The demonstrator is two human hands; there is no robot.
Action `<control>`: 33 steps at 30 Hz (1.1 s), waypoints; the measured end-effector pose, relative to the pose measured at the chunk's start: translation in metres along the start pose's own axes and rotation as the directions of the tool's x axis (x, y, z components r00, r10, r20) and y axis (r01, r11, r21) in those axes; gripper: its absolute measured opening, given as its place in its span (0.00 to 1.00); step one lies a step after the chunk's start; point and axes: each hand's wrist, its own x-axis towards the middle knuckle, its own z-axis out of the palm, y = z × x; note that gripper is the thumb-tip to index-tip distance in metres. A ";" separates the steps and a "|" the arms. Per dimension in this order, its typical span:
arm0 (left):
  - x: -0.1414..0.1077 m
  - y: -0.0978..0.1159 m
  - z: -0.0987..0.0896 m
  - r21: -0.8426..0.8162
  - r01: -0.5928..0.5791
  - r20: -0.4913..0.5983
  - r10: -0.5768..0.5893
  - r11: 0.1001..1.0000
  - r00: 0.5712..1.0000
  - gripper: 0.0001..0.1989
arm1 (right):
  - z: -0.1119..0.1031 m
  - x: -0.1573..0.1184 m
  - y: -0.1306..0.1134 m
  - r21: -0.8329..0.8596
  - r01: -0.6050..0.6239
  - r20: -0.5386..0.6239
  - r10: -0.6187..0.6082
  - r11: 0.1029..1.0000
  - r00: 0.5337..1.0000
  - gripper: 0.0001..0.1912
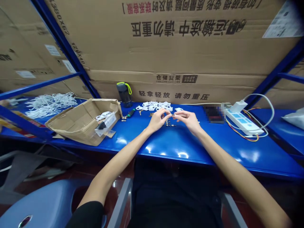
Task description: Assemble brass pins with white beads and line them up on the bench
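My left hand (158, 120) and my right hand (186, 122) meet above the blue steel bench top (190, 148). My right fingertips pinch a small metal pin (174, 116). My left fingers curl close to it, and whatever they hold is hidden. Just below my hands lie several small brass-and-steel pins (169, 123). Behind them is a heap of small white plastic parts (153, 106). A green-handled screwdriver (130, 113) lies to the left.
An open cardboard box (83, 122) holding white parts stands at left, with bundled white cords (51, 104) behind it. A dark water bottle (124, 95) stands at the back. A white power strip (243, 122) with wires lies right, beside a blurred dark object (213, 113).
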 end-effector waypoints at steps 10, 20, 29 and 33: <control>-0.001 0.002 0.000 -0.001 -0.043 0.033 0.043 0.999 0.999 0.15 | 0.002 0.000 0.000 -0.035 -0.001 0.023 0.002 0.999 1.000 0.25; 0.001 0.001 -0.004 0.034 -0.064 0.013 0.063 0.997 0.998 0.15 | 0.000 0.000 0.000 -0.190 0.090 0.010 -0.089 0.978 0.996 0.22; 0.000 -0.003 -0.006 0.028 -0.065 0.051 0.064 0.997 0.997 0.18 | 0.001 -0.006 -0.007 -0.405 0.222 0.086 -0.204 0.887 0.975 0.19; 0.000 -0.006 -0.008 0.011 -0.060 0.069 0.059 0.998 0.996 0.18 | 0.000 -0.007 -0.005 -0.437 0.248 0.104 -0.225 0.865 0.969 0.17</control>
